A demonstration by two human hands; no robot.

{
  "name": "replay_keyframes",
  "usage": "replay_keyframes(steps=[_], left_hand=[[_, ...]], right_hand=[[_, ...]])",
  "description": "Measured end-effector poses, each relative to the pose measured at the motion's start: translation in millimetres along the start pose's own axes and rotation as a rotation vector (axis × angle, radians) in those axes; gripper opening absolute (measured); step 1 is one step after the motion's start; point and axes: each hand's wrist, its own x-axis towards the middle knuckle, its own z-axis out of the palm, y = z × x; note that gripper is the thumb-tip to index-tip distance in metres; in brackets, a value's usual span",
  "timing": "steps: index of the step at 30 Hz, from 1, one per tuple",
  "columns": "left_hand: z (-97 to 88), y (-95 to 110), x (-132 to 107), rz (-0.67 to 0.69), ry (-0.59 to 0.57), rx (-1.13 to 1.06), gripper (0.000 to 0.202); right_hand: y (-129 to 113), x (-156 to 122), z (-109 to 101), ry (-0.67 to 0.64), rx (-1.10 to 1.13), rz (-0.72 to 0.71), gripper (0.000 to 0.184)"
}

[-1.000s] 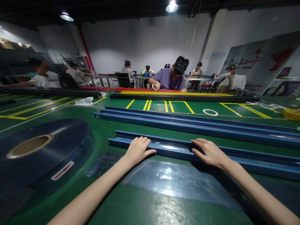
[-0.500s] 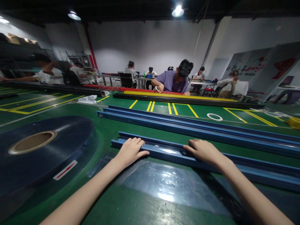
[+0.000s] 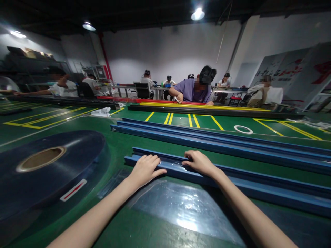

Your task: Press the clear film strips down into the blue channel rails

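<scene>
A long blue channel rail (image 3: 186, 176) lies across the green table in front of me. My left hand (image 3: 148, 167) curls its fingers over the rail's near wall close to the left end, thumb held apart on my side. Within the channel, a shiny clear plastic strip (image 3: 177, 165) shows between my hands. My right hand (image 3: 200, 162) is bent over the channel, thumb and fingers closed at the strip; the fingertips are partly hidden. Below the rail lies a wide sheet of clear film (image 3: 178, 203), flat on the table.
A big roll of clear film (image 3: 85, 148) takes up the left side. More blue rails (image 3: 196, 139) lie farther back, with a white ring (image 3: 243, 129) beyond. Across the table a person in purple (image 3: 190, 90) bends over yellow rails (image 3: 207, 106) and black ones.
My right hand has slid left along the rail, nearer to my left hand. The left hand stays in place on the rail. The view has shifted slightly.
</scene>
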Motion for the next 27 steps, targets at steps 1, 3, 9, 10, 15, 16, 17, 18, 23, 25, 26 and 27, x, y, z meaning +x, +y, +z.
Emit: replay_keyframes(steps=[1,3,9,10,15,16,17,18,23,25,26,27], left_hand=[[0.3,-0.2,0.0,0.002,0.002,0.001,0.038],[0.7,-0.7,0.0,0.002,0.006,0.004,0.039],[0.7,-1.3,0.1,0.005,0.000,0.018,0.040],[0.6,-1.3,0.1,0.006,-0.001,0.018,0.040],[0.6,-2.0,0.4,0.003,-0.008,0.020,0.041],[0.7,-2.2,0.4,0.002,-0.011,0.019,0.041],[0.8,-2.4,0.4,0.001,-0.013,0.018,0.041],[0.8,-2.5,0.5,0.000,-0.014,0.016,0.042],[0.3,-2.9,0.7,-0.008,-0.013,-0.001,0.041],[0.3,-2.9,0.5,-0.006,-0.007,-0.003,0.041],[0.4,-2.9,0.4,-0.004,-0.003,-0.003,0.041],[0.5,-2.9,0.2,-0.003,0.000,-0.003,0.041]], right_hand=[[0.8,-0.6,1.1,0.009,0.005,0.004,0.019],[1.0,-1.5,2.0,0.026,-0.002,0.008,0.018],[-0.3,-0.9,1.7,0.023,-0.014,0.015,0.018],[-0.2,-0.8,1.8,0.024,-0.016,0.013,0.018],[0.3,-0.9,2.1,0.032,-0.022,0.003,0.019],[0.3,-0.9,2.1,0.028,-0.023,0.003,0.019],[0.3,-1.0,2.0,0.025,-0.024,0.003,0.019],[0.3,-0.9,1.9,0.024,-0.026,0.003,0.019],[-0.1,-0.5,1.8,0.037,-0.033,-0.010,0.021],[-0.1,-0.2,1.9,0.033,-0.037,-0.011,0.021],[0.1,-0.1,2.1,0.032,-0.039,-0.010,0.021],[0.3,0.0,2.2,0.033,-0.038,-0.010,0.022]])
